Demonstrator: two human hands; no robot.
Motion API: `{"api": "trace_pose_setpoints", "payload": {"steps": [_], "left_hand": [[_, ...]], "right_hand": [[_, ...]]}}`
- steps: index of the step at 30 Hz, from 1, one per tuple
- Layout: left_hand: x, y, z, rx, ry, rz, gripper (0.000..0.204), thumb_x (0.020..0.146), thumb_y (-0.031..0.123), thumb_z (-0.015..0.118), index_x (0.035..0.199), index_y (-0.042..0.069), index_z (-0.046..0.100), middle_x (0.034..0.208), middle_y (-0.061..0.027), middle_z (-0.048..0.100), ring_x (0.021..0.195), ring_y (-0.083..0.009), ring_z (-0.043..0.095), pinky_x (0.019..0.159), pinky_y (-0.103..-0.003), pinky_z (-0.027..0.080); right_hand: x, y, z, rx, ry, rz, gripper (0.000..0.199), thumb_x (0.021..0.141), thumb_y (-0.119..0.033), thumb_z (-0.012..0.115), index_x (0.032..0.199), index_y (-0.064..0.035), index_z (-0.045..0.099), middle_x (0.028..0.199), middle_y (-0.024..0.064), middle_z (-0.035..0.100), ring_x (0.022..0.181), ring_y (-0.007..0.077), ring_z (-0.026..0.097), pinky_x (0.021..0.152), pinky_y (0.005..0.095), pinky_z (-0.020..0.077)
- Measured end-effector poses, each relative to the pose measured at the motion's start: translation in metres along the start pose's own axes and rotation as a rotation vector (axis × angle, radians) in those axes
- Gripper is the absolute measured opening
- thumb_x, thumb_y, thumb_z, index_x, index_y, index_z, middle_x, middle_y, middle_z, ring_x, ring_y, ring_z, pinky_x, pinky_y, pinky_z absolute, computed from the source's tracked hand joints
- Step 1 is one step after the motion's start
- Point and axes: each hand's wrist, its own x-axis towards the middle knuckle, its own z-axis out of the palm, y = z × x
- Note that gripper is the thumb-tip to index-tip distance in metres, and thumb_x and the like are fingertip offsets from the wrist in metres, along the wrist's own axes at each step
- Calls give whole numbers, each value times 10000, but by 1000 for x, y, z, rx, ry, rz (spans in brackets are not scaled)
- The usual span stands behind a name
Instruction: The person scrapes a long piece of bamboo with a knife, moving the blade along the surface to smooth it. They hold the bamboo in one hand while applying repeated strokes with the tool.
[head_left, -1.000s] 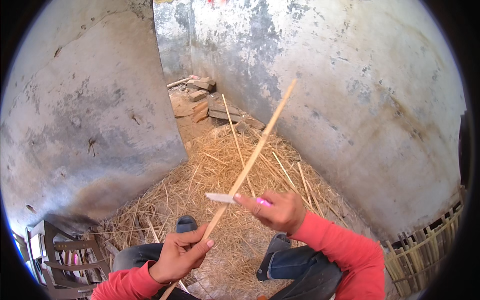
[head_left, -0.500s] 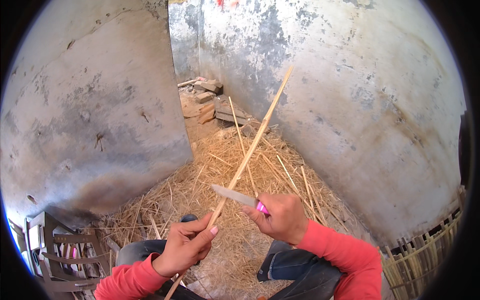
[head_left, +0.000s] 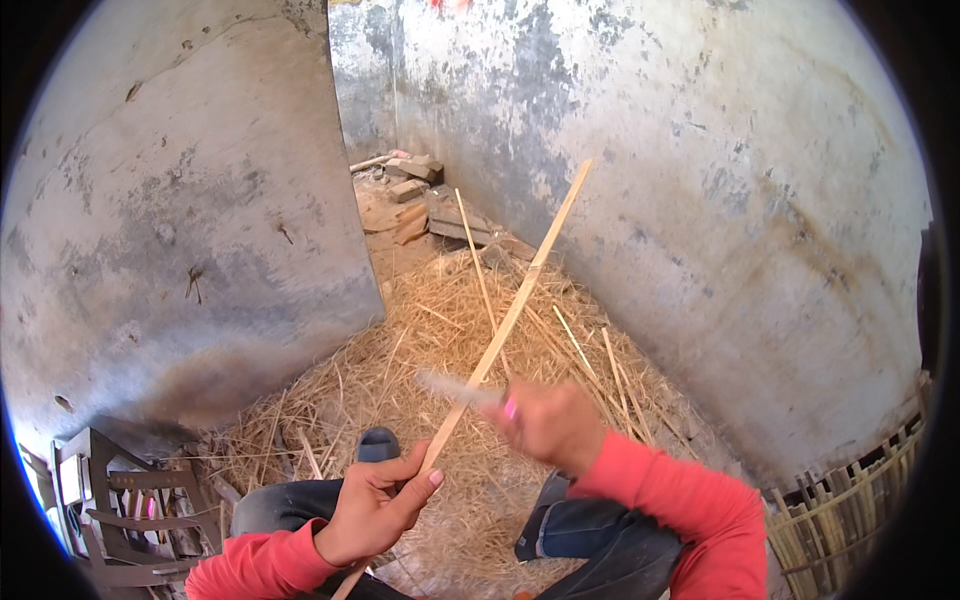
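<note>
Fingers (head_left: 405, 478) grip bamboo strip (head_left: 510, 318); straw (head_left: 420, 350) around.

The person is wearing a long-sleeved top in coral red, its soft fabric covering both forearms down to the wrists, where the cuffs are sitting just short of the bare left hand (head_left: 372, 505) and the motion-blurred right hand (head_left: 552, 424). The right sleeve is showing loose folds along its length near the lower right. Dark blue denim trousers are covering the legs between the sleeves, and a dark rounded shoe toe is peeking out just beyond the left knee.
</note>
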Motion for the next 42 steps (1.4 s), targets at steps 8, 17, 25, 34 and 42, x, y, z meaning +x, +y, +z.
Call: {"api": "trace_pose_setpoints", "payload": {"steps": [8, 17, 25, 34, 42], "left_hand": [[1, -3, -1, -79, -27, -72, 347, 1046, 130, 664, 1362, -14, 650, 707, 88, 519, 550, 6, 410, 478, -202, 311], [-1, -7, -1, -76, -37, -128, 370, 1043, 108, 659, 1394, -7, 628, 698, 80, 506, 541, -1, 402, 463, -209, 308], [9, -6, -4, -141, -132, -198, 347, 1063, 99, 622, 1389, -18, 626, 688, 67, 463, 543, -21, 370, 474, -224, 291], [-7, 17, -22, -228, -134, -112, 383, 1059, 73, 619, 1430, -18, 595, 678, 47, 464, 547, -32, 378, 480, -234, 302], [3, 30, -23, -204, -106, -121, 402, 1094, 126, 564, 1467, -23, 555, 691, 61, 391, 546, -35, 318, 481, -236, 255]], "right_hand": [[3, 20, 14, -88, 66, -3, 497, 1044, -435, 593, 684, -94, 567, 501, 106, 523, 377, 258, 533, 372, 417, 422], [7, 26, 14, -87, 37, -27, 478, 1077, -391, 511, 734, -81, 632, 556, 126, 582, 400, 292, 551, 407, 441, 454], [2, 46, 7, -124, 40, 99, 565, 1076, -511, 488, 691, -108, 577, 516, 79, 535, 364, 221, 491, 365, 399, 397], [-33, 214, -69, -369, 548, 616, 651, 1100, -445, 444, 683, 23, 620, 590, 240, 560, 541, 364, 609, 575, 511, 450], [5, 105, -88, 667, 593, 676, 394, 1008, -269, 698, 695, -93, 535, 600, -29, 529, 543, 51, 467, 524, 254, 382]]}}
